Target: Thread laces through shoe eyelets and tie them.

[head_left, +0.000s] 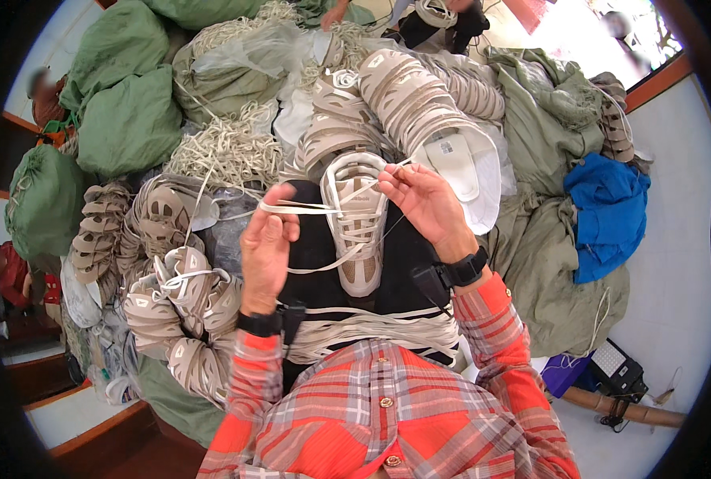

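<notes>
A beige and white sneaker upper (362, 278) lies on my black-clad lap, toe toward me, its white lace crossing through several eyelets. My left hand (266, 247), closed, is left of the upper, with a white shoelace (311, 211) looped over its fingers and running taut to the lacing. At the upper's collar, my right hand (429, 206) pinches a length of lace between thumb and forefinger. Another stretch of lace trails left from near the toe. A bundle of white laces (347, 334) lies across my lap, close to my body.
Ahead stand nested stacks of beige uppers (407, 92), with a heap of loose laces (226, 152) to their left. Laced uppers (188, 291) cluster at my left. Green sacks (128, 120) fill the far left; a blue cloth (607, 211) lies right. Another person's hand (334, 16) shows at the far edge.
</notes>
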A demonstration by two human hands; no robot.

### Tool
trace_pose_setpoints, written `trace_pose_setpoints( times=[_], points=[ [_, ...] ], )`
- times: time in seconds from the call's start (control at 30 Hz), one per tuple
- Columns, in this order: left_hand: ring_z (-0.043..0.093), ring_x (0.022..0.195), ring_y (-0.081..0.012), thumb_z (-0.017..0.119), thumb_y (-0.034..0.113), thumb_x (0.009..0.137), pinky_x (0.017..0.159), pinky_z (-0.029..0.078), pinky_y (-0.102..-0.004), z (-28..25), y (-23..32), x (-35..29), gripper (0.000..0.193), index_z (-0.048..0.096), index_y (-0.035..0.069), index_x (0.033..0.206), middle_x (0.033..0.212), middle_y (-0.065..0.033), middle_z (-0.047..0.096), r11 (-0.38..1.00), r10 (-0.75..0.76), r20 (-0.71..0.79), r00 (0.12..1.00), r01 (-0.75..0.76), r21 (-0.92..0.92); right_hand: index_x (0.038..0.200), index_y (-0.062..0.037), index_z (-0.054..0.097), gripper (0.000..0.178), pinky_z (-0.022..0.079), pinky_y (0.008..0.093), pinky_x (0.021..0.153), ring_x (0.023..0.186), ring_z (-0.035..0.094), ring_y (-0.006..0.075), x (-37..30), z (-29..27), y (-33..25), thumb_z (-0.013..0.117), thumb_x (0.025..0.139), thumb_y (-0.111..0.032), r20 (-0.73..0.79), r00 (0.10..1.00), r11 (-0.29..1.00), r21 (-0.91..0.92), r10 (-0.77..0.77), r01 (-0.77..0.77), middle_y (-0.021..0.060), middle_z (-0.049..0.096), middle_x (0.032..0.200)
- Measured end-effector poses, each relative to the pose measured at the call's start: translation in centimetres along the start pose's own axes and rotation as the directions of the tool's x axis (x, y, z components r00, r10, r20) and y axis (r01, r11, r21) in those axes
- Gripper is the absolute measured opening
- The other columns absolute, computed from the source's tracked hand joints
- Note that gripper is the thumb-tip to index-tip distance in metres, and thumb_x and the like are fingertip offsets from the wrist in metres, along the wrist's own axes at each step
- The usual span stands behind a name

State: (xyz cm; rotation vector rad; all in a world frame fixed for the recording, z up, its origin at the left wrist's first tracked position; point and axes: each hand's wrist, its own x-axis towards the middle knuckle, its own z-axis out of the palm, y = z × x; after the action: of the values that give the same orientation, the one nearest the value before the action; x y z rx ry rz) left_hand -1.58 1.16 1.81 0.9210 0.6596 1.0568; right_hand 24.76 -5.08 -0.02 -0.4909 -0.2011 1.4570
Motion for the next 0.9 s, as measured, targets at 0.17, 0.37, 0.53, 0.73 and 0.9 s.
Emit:
trace_pose_setpoints(
  times=[0.17, 0.37, 0.53, 0.73, 0.9],
  points=[
    [0.039, 0.061, -0.0021, 0.062, 0.005, 0.086, 0.055, 0.029, -0.0178, -4.0, 3.4, 3.2, 0.031, 0.061, 0.003, 0.117, 0.068, 0.0063, 0.047, 0.756, -0.224, 0.286, 0.932, -0.018, 0.654, 0.094, 0.0097, 0.056, 0.013, 0.053, 0.0382, 0.087, 0.093, 0.061, 0.0281, -0.5, -3.1, -2.6, 0.054, 0.088, -0.001, -0.169, 0.981, 0.993, 0.054, -0.099, 0.109, 0.0188, 0.061, 0.100],
    [0.041, 0.061, -0.0031, 0.062, 0.003, 0.085, 0.057, 0.034, -0.0187, -4.3, 0.4, 6.4, 0.027, 0.058, 0.003, 0.112, 0.066, 0.0067, 0.045, 0.765, -0.346, 0.384, 0.856, 0.021, 0.644, 0.097, 0.0102, 0.054, 0.014, 0.051, 0.0368, 0.090, 0.094, 0.061, 0.0282, -1.8, -5.1, -4.4, 0.054, 0.087, -0.001, -0.336, 0.897, 0.954, -0.012, -0.287, 0.300, 0.0197, 0.061, 0.099],
    [0.054, 0.080, -0.0170, 0.067, 0.011, 0.080, 0.071, 0.044, -0.0296, -1.5, 0.8, 4.7, 0.026, 0.058, 0.005, 0.104, 0.085, -0.0025, 0.056, 0.493, 0.035, 0.440, 0.897, -0.398, 0.773, 0.107, 0.0052, 0.053, 0.020, 0.055, 0.0311, 0.076, 0.090, 0.062, 0.0222, -3.9, -1.1, -4.2, 0.055, 0.089, -0.005, -0.249, 0.834, 0.678, -0.711, -0.493, 0.188, 0.0141, 0.057, 0.105],
    [0.055, 0.078, -0.0327, 0.062, 0.019, 0.082, 0.066, 0.043, -0.0408, 2.2, -5.0, -2.3, 0.017, 0.053, 0.007, 0.090, 0.086, -0.0123, 0.056, -0.198, -0.212, 0.605, 0.768, -0.640, 0.743, 0.107, 0.0025, 0.056, 0.018, 0.051, 0.0228, 0.060, 0.076, 0.061, 0.0120, -5.5, 0.4, -3.1, 0.056, 0.090, -0.005, -0.141, 0.894, 0.424, -0.904, -0.426, 0.060, 0.0089, 0.060, 0.100],
    [0.062, 0.068, -0.0366, 0.047, 0.020, 0.093, 0.054, 0.046, -0.0477, 1.4, -2.1, 0.2, 0.012, 0.050, 0.008, 0.094, 0.071, -0.0161, 0.062, -0.077, -0.322, 0.483, 0.814, -0.531, 0.844, 0.102, -0.0022, 0.061, 0.014, 0.049, 0.0223, 0.058, 0.071, 0.061, 0.0094, -6.5, 0.6, -1.7, 0.055, 0.090, -0.005, -0.130, 0.950, 0.226, -0.972, -0.283, -0.065, 0.0036, 0.064, 0.086]
  ],
)
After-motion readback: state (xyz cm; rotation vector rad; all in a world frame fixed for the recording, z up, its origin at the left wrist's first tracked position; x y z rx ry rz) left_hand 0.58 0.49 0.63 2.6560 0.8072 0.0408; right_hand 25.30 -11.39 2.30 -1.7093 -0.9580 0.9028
